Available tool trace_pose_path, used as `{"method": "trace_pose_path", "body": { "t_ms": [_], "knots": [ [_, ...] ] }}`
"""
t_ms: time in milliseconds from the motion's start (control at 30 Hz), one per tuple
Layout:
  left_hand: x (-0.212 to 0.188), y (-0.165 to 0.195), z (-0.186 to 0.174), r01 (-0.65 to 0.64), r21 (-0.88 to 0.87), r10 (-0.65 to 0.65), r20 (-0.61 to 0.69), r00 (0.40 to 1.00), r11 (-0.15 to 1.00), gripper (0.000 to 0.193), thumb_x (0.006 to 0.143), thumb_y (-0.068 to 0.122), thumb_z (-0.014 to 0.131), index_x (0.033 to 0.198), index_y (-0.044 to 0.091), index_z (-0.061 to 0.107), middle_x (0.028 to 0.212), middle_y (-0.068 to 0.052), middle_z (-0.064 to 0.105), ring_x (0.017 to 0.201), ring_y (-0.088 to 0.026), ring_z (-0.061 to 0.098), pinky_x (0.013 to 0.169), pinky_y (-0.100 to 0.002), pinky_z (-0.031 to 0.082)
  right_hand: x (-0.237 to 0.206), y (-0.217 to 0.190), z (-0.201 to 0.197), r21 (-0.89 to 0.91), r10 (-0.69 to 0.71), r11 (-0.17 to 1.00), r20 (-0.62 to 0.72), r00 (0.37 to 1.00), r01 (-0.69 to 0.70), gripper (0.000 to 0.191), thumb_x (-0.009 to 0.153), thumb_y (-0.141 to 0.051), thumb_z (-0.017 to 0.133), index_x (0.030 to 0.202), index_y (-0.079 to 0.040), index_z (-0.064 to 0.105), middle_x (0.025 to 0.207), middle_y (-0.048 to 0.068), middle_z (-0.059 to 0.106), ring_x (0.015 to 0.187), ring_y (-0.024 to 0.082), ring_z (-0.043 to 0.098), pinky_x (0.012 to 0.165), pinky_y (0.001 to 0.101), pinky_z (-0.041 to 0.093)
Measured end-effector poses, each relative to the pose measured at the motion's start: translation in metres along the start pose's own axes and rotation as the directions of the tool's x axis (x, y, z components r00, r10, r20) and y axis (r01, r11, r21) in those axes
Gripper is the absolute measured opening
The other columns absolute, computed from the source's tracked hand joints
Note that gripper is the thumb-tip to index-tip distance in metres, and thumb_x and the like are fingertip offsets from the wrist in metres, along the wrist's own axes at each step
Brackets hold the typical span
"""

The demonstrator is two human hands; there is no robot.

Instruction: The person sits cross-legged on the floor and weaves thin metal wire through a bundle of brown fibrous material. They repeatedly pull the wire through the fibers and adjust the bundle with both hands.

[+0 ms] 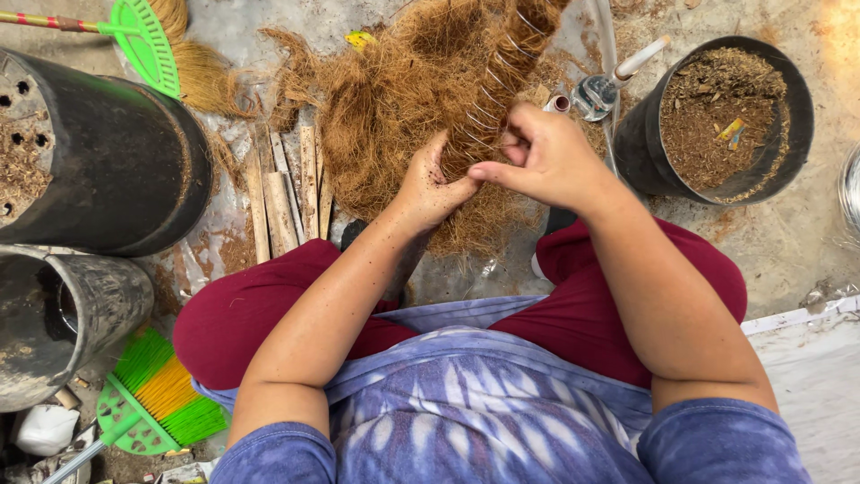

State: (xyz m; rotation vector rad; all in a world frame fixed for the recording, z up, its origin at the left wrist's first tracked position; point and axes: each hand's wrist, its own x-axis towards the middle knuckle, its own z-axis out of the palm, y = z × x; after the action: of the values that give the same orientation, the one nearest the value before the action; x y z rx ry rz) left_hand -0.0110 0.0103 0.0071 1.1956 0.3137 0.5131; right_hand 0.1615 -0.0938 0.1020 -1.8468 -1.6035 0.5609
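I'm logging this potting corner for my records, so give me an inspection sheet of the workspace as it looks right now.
Surface: dusty concrete floor with a clear plastic sheet littered with fibre scraps.
Job's things: brown coconut-fibre bundle wound with thin pale wire, standing between the knees; loose heap of brown fibre behind it.
Clutter: flat wooden sticks; black pot of brown soil; black pot lying on its side; grey bucket; two green brooms; glass bottle.
Grippers: left hand grips the bundle's lower part; right hand pinches at the wire, fingers curled.
Cables: nothing seen.
Surroundings: white board edge at right.
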Motion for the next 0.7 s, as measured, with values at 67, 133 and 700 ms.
{"method": "trace_pose_path", "body": {
  "t_ms": [67, 133, 700],
  "knots": [
    [-0.003, 0.006, -0.001, 0.002, 0.052, -0.002, -0.002, 1.0, 0.999, 0.048, 0.091, 0.0, 0.074, 0.135, 0.0, 0.055, 0.118, -0.007, 0.069, 0.107, -0.014, 0.067, 0.097, -0.03, 0.058, -0.007, -0.005, -0.013, 0.036, 0.036, 0.999, 0.008, 0.999, -0.036, 0.048, 0.082, -0.035, 0.087, 0.103, 0.0, 0.062, 0.066, 0.002, 0.047, 0.059, 0.011, 0.045, 0.056, 0.0302, 0.041],
    [-0.005, 0.011, -0.002, -0.022, 0.075, 0.022, 0.002, 1.0, 0.997, 0.05, 0.091, 0.003, 0.077, 0.135, -0.001, 0.053, 0.12, -0.009, 0.069, 0.109, -0.015, 0.068, 0.099, -0.032, 0.057, -0.013, -0.012, -0.02, 0.037, 0.067, 0.997, -0.005, 0.998, -0.067, 0.044, 0.086, -0.034, 0.083, 0.113, -0.004, 0.066, 0.065, 0.003, 0.045, 0.059, 0.013, 0.044, 0.056, 0.0312, 0.041],
    [0.0, -0.036, -0.011, 0.008, 0.196, 0.028, -0.178, 0.984, 0.981, 0.053, 0.12, 0.042, 0.052, 0.093, -0.003, 0.055, 0.08, -0.003, 0.046, 0.075, -0.011, 0.041, 0.077, -0.03, 0.042, -0.024, -0.037, -0.026, -0.17, -0.081, 0.983, -0.056, 0.995, 0.07, 0.042, 0.1, -0.029, 0.074, 0.07, -0.004, 0.057, 0.063, 0.012, 0.05, 0.057, 0.03, 0.05, 0.054, 0.041, 0.04]
  ]
}}
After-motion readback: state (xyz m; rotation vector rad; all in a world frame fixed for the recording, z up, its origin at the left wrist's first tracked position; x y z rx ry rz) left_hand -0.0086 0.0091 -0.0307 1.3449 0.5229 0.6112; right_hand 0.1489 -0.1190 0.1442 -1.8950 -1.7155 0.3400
